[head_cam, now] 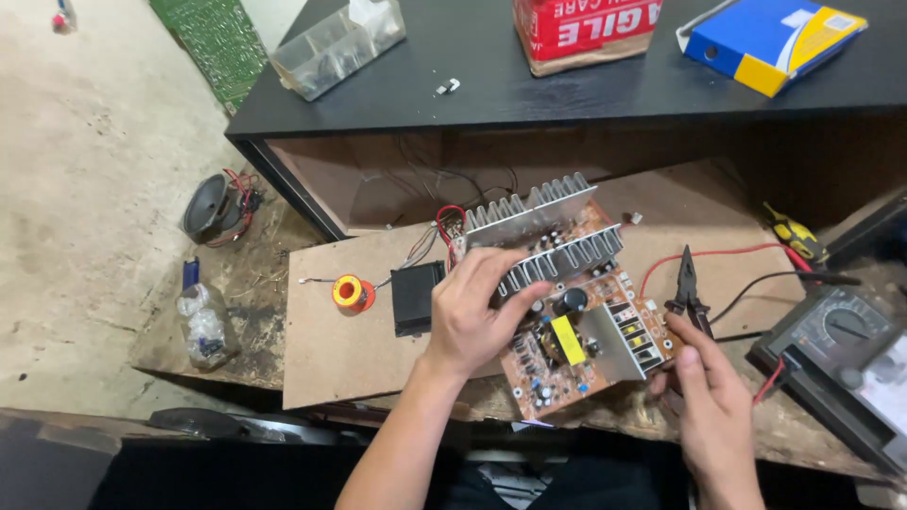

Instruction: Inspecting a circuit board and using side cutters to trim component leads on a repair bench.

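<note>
An orange circuit board (567, 364) with silver finned heat sinks (534, 222) and a yellow-topped part lies tilted on a brown fibreboard panel (331, 349). My left hand (470, 307) grips the board's left side, fingers curled over a heat sink. My right hand (710, 397) holds dark needle-nose pliers (688, 288) by the handles at the board's right edge, tips pointing up and away. Red and black wires run off the board's top left.
A yellow solder spool (351, 293) and a black box (416, 297) lie left of the board. An analogue multimeter (841, 364) with red and black leads sits at right. A black desk (491, 90) behind carries a clear plastic box, a red carton and a blue-yellow binder.
</note>
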